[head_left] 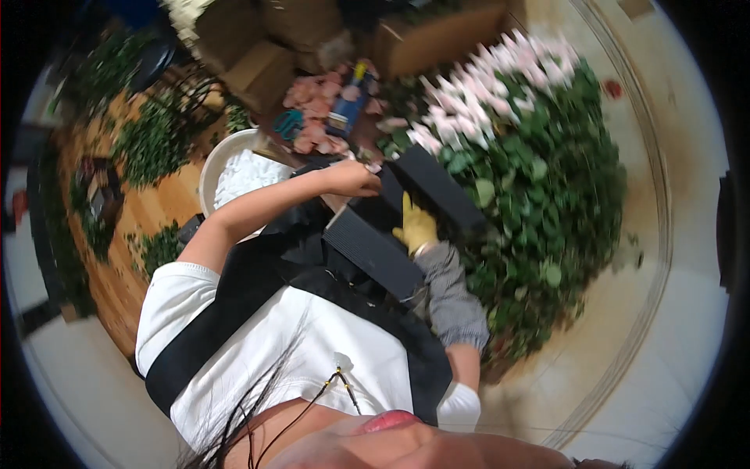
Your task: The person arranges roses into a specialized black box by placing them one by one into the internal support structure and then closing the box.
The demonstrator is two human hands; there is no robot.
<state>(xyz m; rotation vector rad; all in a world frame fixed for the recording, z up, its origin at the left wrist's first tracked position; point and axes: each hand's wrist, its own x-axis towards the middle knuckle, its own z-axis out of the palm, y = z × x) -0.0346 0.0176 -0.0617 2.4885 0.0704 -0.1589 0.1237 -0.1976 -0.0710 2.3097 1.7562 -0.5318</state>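
Two long black panels with a ribbed surface lie slanted before my body, a near one [373, 254] by my lap and a far one [439, 187], with a dark gap between them. Whether they are joined underneath is hidden. My bare left hand [355, 178] is closed at the upper left end of the gap; what its curled fingers hold, if anything, cannot be made out. In a yellow glove, my right hand [419, 223] reaches into the lower part of the gap, its fingers stretched out and apart. A grey sleeve cover [453, 293] wraps that forearm.
To the right stands a large mass of pale pink roses [476, 102] with green leaves [539, 203]. Pink petals [316, 102], teal-handled scissors [288, 124] and a blue container [349, 109] lie ahead. A white bucket [209, 176] stands left; cut greenery [160, 137] covers parts of the floor.
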